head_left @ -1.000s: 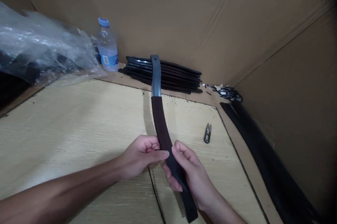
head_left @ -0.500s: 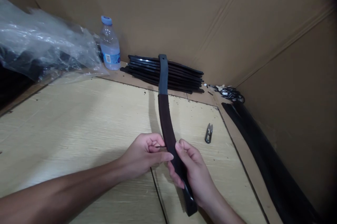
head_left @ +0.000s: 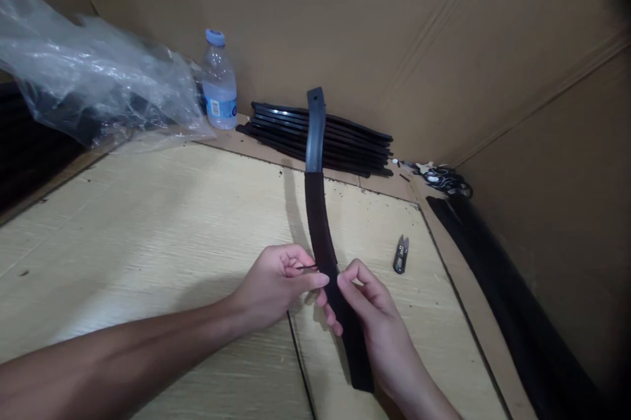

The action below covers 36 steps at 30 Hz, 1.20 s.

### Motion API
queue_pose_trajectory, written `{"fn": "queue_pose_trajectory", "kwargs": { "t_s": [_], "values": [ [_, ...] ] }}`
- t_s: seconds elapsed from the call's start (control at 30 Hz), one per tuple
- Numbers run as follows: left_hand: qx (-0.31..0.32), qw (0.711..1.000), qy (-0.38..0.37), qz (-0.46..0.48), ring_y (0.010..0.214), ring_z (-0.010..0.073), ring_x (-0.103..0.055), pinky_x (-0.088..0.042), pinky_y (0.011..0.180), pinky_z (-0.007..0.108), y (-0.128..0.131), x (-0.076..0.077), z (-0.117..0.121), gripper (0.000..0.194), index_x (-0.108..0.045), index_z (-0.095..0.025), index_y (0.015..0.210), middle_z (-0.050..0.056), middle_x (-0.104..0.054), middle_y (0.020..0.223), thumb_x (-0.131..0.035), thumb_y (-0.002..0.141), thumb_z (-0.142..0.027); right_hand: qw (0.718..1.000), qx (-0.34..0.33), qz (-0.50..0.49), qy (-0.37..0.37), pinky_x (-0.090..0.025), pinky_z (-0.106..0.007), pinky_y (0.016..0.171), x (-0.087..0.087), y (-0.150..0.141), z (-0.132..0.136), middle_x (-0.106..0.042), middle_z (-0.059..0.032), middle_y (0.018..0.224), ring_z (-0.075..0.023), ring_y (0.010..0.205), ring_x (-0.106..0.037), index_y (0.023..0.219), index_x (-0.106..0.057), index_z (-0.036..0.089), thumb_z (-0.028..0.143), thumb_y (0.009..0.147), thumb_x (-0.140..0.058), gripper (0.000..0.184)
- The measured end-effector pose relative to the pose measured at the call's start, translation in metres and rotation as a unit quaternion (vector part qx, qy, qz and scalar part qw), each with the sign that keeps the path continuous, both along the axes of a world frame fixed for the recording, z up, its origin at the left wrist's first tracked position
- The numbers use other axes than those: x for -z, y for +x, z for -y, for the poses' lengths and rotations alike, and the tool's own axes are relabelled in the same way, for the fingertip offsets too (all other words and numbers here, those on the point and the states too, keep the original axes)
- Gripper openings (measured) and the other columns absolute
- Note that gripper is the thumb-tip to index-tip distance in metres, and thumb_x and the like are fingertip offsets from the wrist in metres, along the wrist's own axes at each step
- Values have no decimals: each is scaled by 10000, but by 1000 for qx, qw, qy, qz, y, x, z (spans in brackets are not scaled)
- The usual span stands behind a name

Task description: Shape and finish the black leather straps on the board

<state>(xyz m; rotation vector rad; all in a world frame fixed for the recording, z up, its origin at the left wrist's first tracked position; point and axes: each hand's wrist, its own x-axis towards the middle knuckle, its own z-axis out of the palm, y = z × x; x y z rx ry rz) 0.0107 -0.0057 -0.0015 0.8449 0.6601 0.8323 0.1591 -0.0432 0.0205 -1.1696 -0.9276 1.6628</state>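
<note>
A long, curved black strip (head_left: 316,137) slants across the middle, its far end with a small hole raised in front of a stack of similar strips. Dark brown cord wrapping (head_left: 319,219) covers its middle stretch. My right hand (head_left: 377,311) is closed around the lower part, thumb on the near face and fingertips showing at the left edge. At the strip's left side, my left hand (head_left: 279,282) pinches a thin dark cord (head_left: 307,267) that runs to the strip. The left thumb tip rests against the strip's face.
Thread snips (head_left: 401,254) lie on the board (head_left: 148,223) to the right. Behind are the strip stack (head_left: 355,137), a water bottle (head_left: 219,85) and a clear plastic bag (head_left: 113,71). Tangled cords (head_left: 438,177) and a long black bundle (head_left: 513,302) line the right. Cardboard walls (head_left: 345,12) enclose the back.
The strip has turned about its length, so its lower end shows a broad matte face instead of a glossy edge. Both hands keep hold. The whole view has shifted slightly.
</note>
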Motion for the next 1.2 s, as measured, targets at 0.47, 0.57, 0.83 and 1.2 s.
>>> {"fn": "queue_pose_trajectory", "kwargs": {
  "t_s": [0.47,0.57,0.83,1.2],
  "values": [
    [-46,997,-29,-58,514,137,-617,-465,488,226,-2,1,-2,317,-539,-126,732,-3,-654,580,-796,559,-193,998,18,-51,-32,-403,-179,507,4,-3,-1,-601,4,768,-58,544,-481,1020,-568,175,234,734,-715,327],
    [-12,999,-12,-42,609,166,-641,-499,544,265,-3,1,-2,269,-586,-100,799,50,-684,707,-758,621,-205,999,-17,-32,-15,-446,-180,526,5,-3,-2,-622,-14,817,-64,574,-501,989,-597,158,202,703,-737,322],
    [39,999,-6,3,480,142,-595,-447,468,248,-3,2,0,151,-554,-115,716,5,-624,570,-674,724,-207,999,-25,-23,-3,-425,-173,421,-1,-6,4,-589,44,589,-64,435,-504,755,-392,195,256,749,-695,309],
    [22,996,56,-66,531,127,-590,-396,508,222,-6,7,1,227,-523,-131,646,19,-646,582,-640,768,-284,999,16,-24,-42,-312,-129,295,4,-8,6,-607,10,545,-56,321,-446,740,-394,191,435,887,-462,293]
  ]
}}
